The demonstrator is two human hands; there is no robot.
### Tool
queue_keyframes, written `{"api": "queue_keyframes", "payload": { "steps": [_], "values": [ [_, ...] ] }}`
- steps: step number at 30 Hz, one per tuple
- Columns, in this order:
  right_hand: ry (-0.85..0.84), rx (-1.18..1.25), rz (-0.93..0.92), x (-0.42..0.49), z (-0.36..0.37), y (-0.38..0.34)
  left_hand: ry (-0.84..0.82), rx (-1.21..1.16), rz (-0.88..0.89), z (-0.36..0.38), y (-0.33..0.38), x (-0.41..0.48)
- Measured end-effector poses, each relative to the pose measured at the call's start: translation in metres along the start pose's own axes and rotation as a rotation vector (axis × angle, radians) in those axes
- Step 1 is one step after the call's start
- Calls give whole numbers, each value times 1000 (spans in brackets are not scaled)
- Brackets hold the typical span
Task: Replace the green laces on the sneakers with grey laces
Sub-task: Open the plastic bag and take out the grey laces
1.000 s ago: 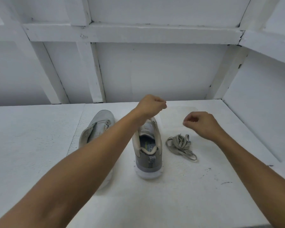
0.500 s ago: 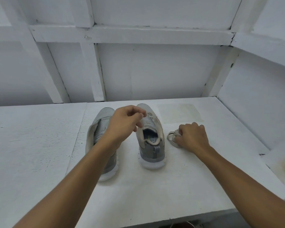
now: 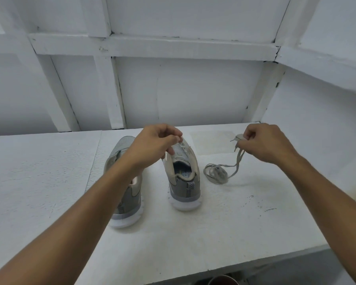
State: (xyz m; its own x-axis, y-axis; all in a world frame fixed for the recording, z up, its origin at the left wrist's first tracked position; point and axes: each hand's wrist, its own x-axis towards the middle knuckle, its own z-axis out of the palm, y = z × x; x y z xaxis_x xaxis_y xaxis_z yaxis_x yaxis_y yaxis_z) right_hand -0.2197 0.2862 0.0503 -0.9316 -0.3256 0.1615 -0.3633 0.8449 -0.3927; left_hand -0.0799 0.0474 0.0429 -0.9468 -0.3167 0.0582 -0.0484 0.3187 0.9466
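Note:
Two grey sneakers stand heel-toward-me on the white table (image 3: 193, 233). My left forearm crosses over the left sneaker (image 3: 130, 204). The right sneaker (image 3: 184, 177) shows its open collar and tongue. My left hand (image 3: 154, 145) pinches the top of that tongue or eyelet edge. To the right, a grey lace (image 3: 216, 173) lies partly coiled on the table, with a strand rising to my right hand (image 3: 265, 142), which is closed on its end. No green lace is visible.
A white wall with wooden beams (image 3: 152, 46) rises behind the table, and a white side wall (image 3: 327, 120) closes the right. The table's front edge (image 3: 234, 270) runs near me, with a dark round object (image 3: 222, 280) below it.
My right hand has risen from the table, lifting one end of the grey lace out of the coil. My left hand has moved rightward onto the right sneaker's tongue.

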Motion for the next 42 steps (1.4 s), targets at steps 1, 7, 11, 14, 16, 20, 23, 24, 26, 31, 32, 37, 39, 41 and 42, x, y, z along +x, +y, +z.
{"api": "queue_keyframes", "payload": {
  "steps": [1,7,11,14,16,20,23,24,26,31,32,37,39,41,42],
  "values": [
    [-19,20,5,-1,-4,-2,-17,16,-1,1,1,0],
    [60,123,-41,-9,-33,-22,-65,48,15,-2,7,-1],
    [134,223,-133,-12,-53,-51,-144,73,92,-9,23,1],
    [183,229,-200,-13,-62,-72,-215,91,146,-12,40,4],
    [204,283,-256,-13,-66,-87,-236,87,176,-14,50,6],
    [254,416,-381,-12,-70,-122,-235,15,193,-19,66,11],
    [258,472,-435,-6,-64,-147,-191,-68,176,-22,69,13],
    [239,477,-445,-4,-60,-154,-171,-103,167,-25,67,13],
    [172,475,-460,-2,-50,-167,-134,-167,150,-33,62,13],
    [35,432,-521,-4,-27,-177,-103,-236,162,-47,48,9],
    [28,448,-525,-4,-24,-175,-87,-250,157,-47,46,9],
    [29,861,-419,-6,-10,-147,-58,-377,132,-45,44,9],
    [-114,876,-326,-2,9,-124,-70,-443,117,-44,47,10],
    [-301,701,-272,1,33,-96,-85,-501,108,-44,51,11],
    [-399,628,-260,0,42,-84,-90,-524,106,-44,53,11]
  ]
}}
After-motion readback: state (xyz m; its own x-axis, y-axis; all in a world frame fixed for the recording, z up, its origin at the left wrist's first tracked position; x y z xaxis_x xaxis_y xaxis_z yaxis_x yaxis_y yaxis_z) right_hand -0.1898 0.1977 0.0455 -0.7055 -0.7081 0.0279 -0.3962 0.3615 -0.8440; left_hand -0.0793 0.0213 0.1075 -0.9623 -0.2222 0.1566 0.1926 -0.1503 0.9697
